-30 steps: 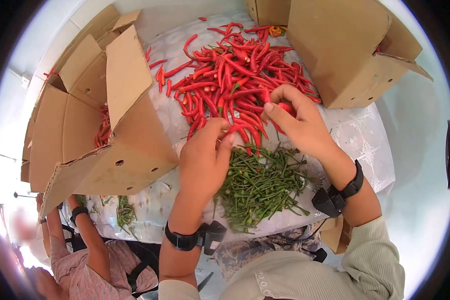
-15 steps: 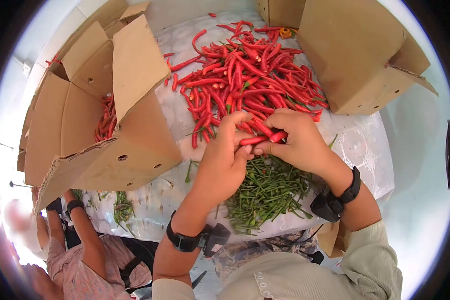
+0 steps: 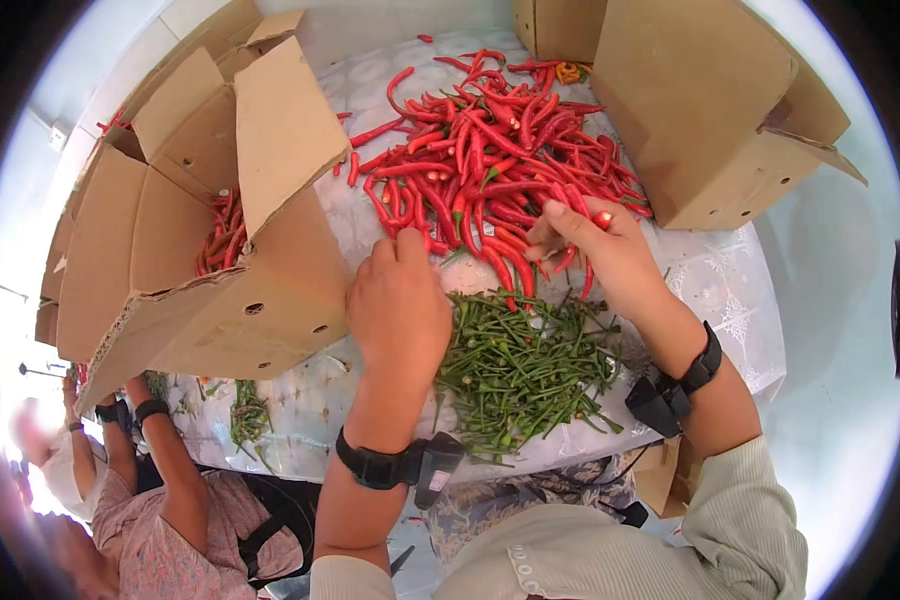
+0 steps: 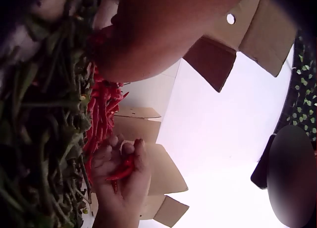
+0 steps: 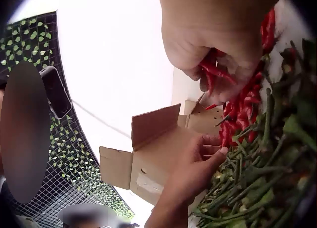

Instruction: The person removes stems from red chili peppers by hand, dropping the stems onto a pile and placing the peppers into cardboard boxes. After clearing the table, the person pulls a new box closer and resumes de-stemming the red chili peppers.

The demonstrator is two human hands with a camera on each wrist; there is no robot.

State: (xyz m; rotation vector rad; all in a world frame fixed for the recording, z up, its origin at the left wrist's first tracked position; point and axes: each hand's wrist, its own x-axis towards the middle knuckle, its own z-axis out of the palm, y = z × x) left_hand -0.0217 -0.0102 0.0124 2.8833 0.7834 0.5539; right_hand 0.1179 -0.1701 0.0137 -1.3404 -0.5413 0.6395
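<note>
A heap of red chillies [image 3: 490,150] covers the far middle of a white-clothed table [image 3: 710,280]. Nearer me lies a pile of green stems [image 3: 520,365]. My right hand [image 3: 575,225] holds a few red chillies [image 4: 123,167] in curled fingers at the heap's near edge. My left hand [image 3: 400,255] lies palm down at the left edge of the stems, beside the heap. Its fingers [image 5: 210,144] look fairly straight, with nothing seen in them.
An open cardboard box [image 3: 270,290] with red chillies inside [image 3: 220,235] stands at the left, its flaps up. Another cardboard box [image 3: 710,110] stands at the right. Below left sits another person [image 3: 170,500], near more green stems [image 3: 250,420].
Half a second ago both hands met on one red chilli above the stems. My left hand has since moved off to the left and down; my right hand stays at the heap's edge.
</note>
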